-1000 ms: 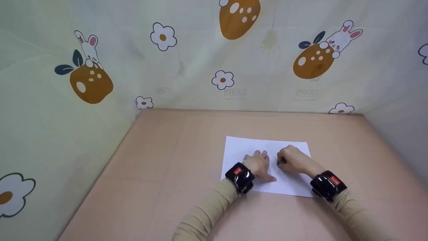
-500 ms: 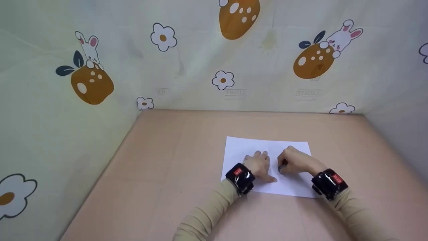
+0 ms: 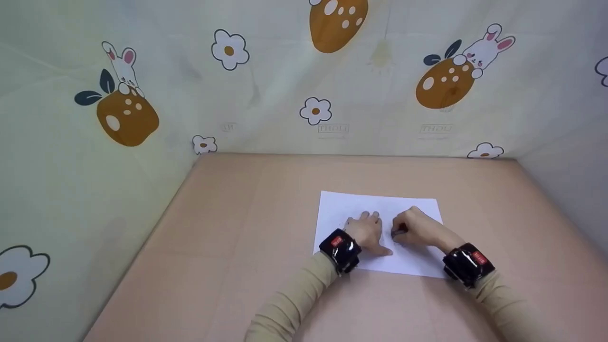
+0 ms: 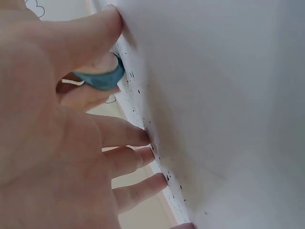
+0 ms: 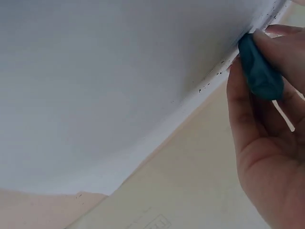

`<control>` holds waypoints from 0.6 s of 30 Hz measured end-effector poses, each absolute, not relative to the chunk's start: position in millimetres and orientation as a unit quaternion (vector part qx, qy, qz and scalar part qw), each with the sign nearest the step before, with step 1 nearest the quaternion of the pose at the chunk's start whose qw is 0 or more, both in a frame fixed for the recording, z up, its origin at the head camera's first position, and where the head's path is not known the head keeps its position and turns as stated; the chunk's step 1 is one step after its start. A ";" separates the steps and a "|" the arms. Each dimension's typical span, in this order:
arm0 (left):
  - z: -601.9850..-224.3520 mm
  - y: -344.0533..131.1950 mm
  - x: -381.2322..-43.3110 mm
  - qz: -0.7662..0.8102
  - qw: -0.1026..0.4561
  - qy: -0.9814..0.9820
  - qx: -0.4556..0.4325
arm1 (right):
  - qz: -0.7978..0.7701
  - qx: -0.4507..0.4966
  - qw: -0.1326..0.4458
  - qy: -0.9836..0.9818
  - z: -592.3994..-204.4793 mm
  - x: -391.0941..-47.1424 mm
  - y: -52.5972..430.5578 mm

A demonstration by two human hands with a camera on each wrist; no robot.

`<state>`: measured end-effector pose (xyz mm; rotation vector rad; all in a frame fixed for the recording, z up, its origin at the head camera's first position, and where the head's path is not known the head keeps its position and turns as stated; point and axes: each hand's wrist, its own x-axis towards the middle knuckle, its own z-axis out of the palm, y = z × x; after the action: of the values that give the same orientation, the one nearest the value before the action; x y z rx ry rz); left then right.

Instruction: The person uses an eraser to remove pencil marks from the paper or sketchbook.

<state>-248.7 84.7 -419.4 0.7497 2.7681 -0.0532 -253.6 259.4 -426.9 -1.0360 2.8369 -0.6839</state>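
Note:
A white sheet of paper [image 3: 408, 266] lies on the table, with my left hand [image 3: 365, 233] spread on its left half, fingertips touching it. To the right of that, my right hand [image 3: 420, 229] pinches a small teal eraser [image 5: 261, 71] between thumb and curled fingers, its end against the paper. Past the left thumb, the eraser [image 4: 102, 78] shows in the left wrist view too. Dark crumbs [image 4: 167, 177] are scattered over the sheet around the fingertips. Any marks beneath the hands are mostly hidden.
The tan tabletop [image 3: 213, 228] extends around the paper on every side. A pale curtain [image 3: 270, 85] printed with flowers and rabbits rises behind and at both sides. Black bands [image 3: 469, 264] circle both wrists over beige sleeves [image 3: 292, 301].
The right hand has rubbed the eraser a short way toward the body and back away over the paper. The left hand has stayed in place on the sheet.

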 end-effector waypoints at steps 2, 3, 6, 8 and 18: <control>-419.6 84.7 -248.5 -0.017 0.138 0.955 0.263 | -0.225 -0.341 0.036 0.912 -426.7 -252.7 261.0; -419.7 84.6 -248.5 -0.017 0.139 0.954 0.264 | -0.225 -0.344 0.039 0.911 -426.4 -252.6 261.0; -419.4 84.4 -248.9 -0.022 0.138 0.954 0.266 | -0.217 -0.348 0.025 0.912 -425.8 -253.2 258.6; -418.7 84.5 -249.7 -0.022 0.133 0.954 0.267 | -0.211 -0.347 0.011 0.914 -424.7 -253.0 256.3; -418.1 85.9 -250.9 -0.022 0.137 0.953 0.269 | -0.205 -0.345 0.000 0.916 -425.2 -248.3 251.7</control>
<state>-250.9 85.9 -418.1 0.7786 2.7586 -0.0629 -248.3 251.7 -425.2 -1.0835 2.8768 -0.6436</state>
